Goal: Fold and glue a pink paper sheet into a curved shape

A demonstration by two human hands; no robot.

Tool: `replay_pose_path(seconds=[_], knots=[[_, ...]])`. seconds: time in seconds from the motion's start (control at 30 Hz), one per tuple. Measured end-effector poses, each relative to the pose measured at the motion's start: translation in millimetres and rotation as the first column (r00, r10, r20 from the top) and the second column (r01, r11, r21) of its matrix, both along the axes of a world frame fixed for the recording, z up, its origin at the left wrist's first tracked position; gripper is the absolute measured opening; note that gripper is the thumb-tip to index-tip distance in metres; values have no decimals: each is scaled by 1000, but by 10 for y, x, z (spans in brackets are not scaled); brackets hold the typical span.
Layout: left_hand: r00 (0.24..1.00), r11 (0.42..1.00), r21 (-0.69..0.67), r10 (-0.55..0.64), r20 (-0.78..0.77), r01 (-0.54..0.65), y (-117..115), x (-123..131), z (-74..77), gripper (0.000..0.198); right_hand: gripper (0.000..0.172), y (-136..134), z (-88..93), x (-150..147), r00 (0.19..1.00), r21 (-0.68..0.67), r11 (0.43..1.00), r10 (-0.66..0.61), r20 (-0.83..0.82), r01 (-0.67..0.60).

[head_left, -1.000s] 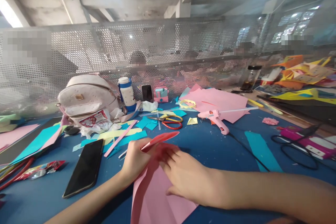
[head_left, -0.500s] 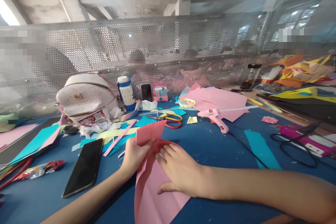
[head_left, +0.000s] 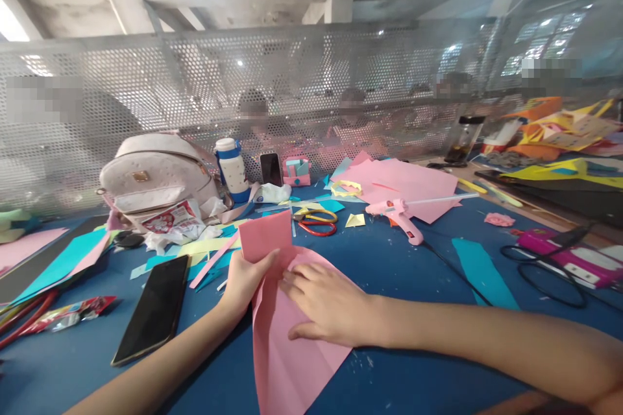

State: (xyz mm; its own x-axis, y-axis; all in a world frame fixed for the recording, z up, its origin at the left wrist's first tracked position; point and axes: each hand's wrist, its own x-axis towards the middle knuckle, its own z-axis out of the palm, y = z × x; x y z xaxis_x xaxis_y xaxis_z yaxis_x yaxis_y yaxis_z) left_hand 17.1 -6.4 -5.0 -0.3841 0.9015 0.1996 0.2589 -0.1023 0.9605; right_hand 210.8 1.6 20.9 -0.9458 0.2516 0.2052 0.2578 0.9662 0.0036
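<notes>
A large sheet of pink paper (head_left: pixel 292 363) lies before me on the blue table, its far part raised into an upright flap (head_left: pixel 265 233). My left hand (head_left: pixel 246 279) grips the paper at the base of that flap, thumb on the near face and the other fingers hidden behind. Palm down on the sheet rests my right hand (head_left: pixel 326 305), its fingers stretched out and its thumb apart, pressing on the paper beside the flap. Beyond the hands lie scissors (head_left: pixel 318 224) with yellow and red handles.
A black phone (head_left: pixel 153 311) lies left of my arm, near a candy wrapper (head_left: pixel 73 314). Behind stand a white backpack (head_left: pixel 156 175) and a bottle (head_left: pixel 233 172). A pink glue gun (head_left: pixel 396 217), its cord, blue paper (head_left: pixel 484 272) and a magenta device (head_left: pixel 559 259) are right.
The flap has swung left and now stands more upright, with my left hand shifted slightly left. My right hand stays flat on the sheet, its fingers moved a little left.
</notes>
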Motion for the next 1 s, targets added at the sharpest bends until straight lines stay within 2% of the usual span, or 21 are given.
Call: replay_pose_path(seconds=[0.07, 0.1, 0.2, 0.23, 0.27, 0.3, 0.37, 0.47, 0.53, 0.63, 0.77, 1.0], knots=[[1000, 1000, 0, -16, 24, 16, -4, -2, 12, 37, 44, 37, 161, 16, 991, -183, 975, 116, -62, -126], [999, 1000, 0, -30, 34, 30, -9, 1, 23, 39, 32, 85, 253, 29, 983, -282, 946, 127, -129, -159], [996, 997, 1, -73, 47, 73, -29, 20, 60, 40, 28, 360, 468, 98, 919, -444, 896, -164, -358, -13], [996, 997, -2, -80, 48, 81, -34, 28, 70, 39, 31, 477, 494, 126, 888, -532, 847, -258, -381, 18], [995, 996, -4, -84, 48, 84, -38, 35, 78, 38, 31, 593, 491, 154, 882, -643, 765, -327, -340, 36], [995, 996, -5, -85, 48, 86, -41, 41, 82, 38, 27, 698, 462, 177, 911, -692, 721, -311, -272, 40], [995, 996, -2, -87, 50, 87, -43, 49, 86, 37, 15, 850, 346, 201, 968, -771, 636, -207, -143, 22], [995, 996, 3, -86, 54, 86, -47, 51, 87, 38, 19, 925, 144, 180, 994, -862, 506, -79, -72, -23], [995, 997, 0, -82, 57, 82, -52, 48, 93, 38, 24, 917, 62, 153, 995, -897, 440, -64, -77, -41], [995, 997, -2, -77, 65, 77, -61, 42, 107, 38, 30, 906, 35, 139, 994, -932, 360, -72, -80, -49], [995, 997, 4, -73, 75, 73, -73, 37, 124, 38, 37, 931, 37, 158, 992, -948, 313, -87, -96, -64], [994, 997, 12, -82, 66, 81, -78, 48, 111, 37, 31, 905, -52, 125, 982, -937, 338, -129, -139, -88]])
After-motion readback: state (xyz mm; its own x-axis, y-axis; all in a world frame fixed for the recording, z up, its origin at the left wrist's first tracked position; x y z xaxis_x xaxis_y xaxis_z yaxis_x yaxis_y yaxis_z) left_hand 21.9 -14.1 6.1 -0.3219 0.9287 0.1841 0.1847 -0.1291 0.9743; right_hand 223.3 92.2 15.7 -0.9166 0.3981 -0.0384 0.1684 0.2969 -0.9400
